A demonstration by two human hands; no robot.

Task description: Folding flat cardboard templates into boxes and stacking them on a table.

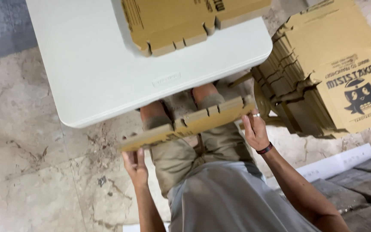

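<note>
I hold a flat brown cardboard box blank (190,122) edge-on over my lap, below the near edge of a white table (91,73). My left hand (135,165) grips its left end from underneath. My right hand (254,129), with a ring and a dark wristband, grips its right end. Another flat cardboard blank (181,19) lies on the table top, its notched edge pointing toward me.
A tall stack of flat cardboard blanks (323,73) with a black printed figure stands on the floor to the right of the table. The floor is marble tile (26,172). Grey blocks (361,180) and a white strip lie at lower right.
</note>
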